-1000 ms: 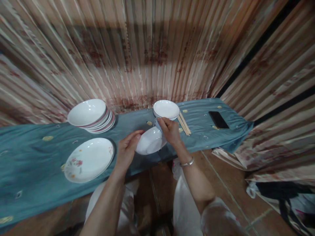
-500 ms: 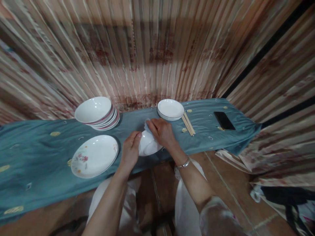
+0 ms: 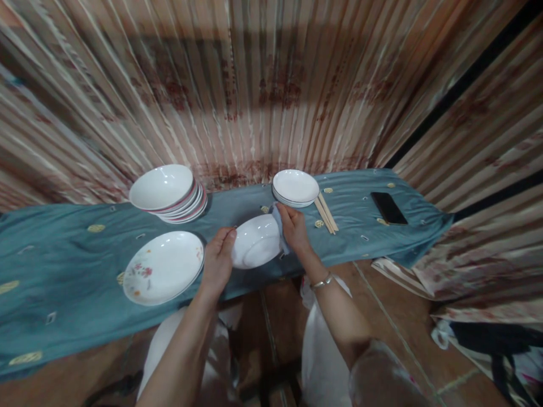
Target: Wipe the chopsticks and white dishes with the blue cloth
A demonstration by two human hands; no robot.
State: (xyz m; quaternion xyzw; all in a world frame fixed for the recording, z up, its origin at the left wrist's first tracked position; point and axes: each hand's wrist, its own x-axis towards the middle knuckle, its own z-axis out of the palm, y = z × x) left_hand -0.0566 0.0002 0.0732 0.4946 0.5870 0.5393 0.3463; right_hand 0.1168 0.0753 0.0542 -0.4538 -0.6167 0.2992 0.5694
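A white bowl [image 3: 257, 242] is held tilted above the near edge of the table, its underside and foot ring facing me. My left hand [image 3: 219, 254] grips its left rim, thumb on the outer wall. At the right rim, my right hand [image 3: 293, 227] pinches a pale blue-grey cloth [image 3: 280, 229] against the bowl. Left of the bowl lies an oval white plate [image 3: 165, 268] with a flower pattern. Behind that stands a stack of bowls [image 3: 163, 189] with reddish rims. Beyond my right hand is a stack of small white plates [image 3: 296, 187].
Several wooden chopsticks [image 3: 326, 213] lie beside the small plates. Farther right rests a black phone [image 3: 388, 208]. A teal patterned cloth [image 3: 76, 254] covers the narrow table, and a pleated curtain [image 3: 254, 102] hangs right behind it.
My right hand and the cloth have shifted right, from across the bowl to its right rim. More of the bowl's underside shows now. My left hand has moved slightly left.
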